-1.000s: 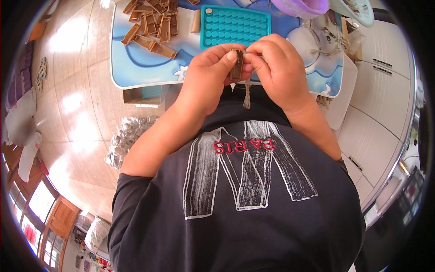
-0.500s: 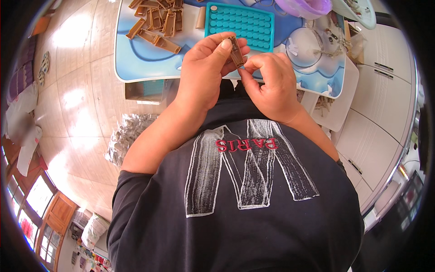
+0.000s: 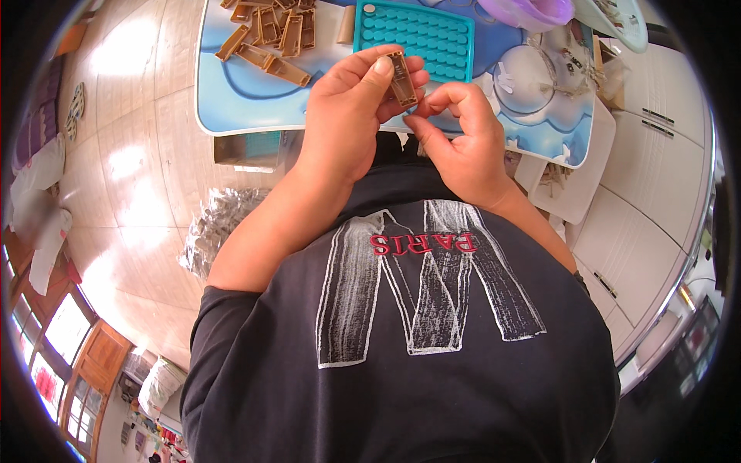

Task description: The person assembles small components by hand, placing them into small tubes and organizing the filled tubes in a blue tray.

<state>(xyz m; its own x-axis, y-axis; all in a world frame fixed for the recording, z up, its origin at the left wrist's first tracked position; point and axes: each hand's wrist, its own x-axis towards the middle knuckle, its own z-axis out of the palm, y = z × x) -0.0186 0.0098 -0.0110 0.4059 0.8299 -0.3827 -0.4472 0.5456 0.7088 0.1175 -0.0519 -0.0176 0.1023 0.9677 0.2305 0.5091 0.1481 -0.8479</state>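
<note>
My left hand [image 3: 340, 112] is closed around a narrow brown plastic casing [image 3: 402, 83]. Its thumb presses near the casing's upper end, and the hollow inner side faces up. Just below the casing's lower end, the thumb and index finger of my right hand [image 3: 472, 147] are pinched together. Whatever lies between those fingertips is too small to make out. More brown casings [image 3: 287, 71] lie in a loose pile on the table's left part. Behind my hands sits a teal tray [image 3: 421, 35] with rows of round cups.
The blue patterned table [image 3: 255, 116] carries a purple basin [image 3: 532, 11], a round transparent dish [image 3: 526, 77] and small metal parts [image 3: 570, 65] at right. A box [image 3: 247, 150] stands below its left edge, near crumpled silvery material [image 3: 220, 224]. White cabinets [image 3: 652, 170] line the right side.
The casing has risen slightly in my left hand. My right fingertips have drawn a little away from its lower end, leaving a small gap.
</note>
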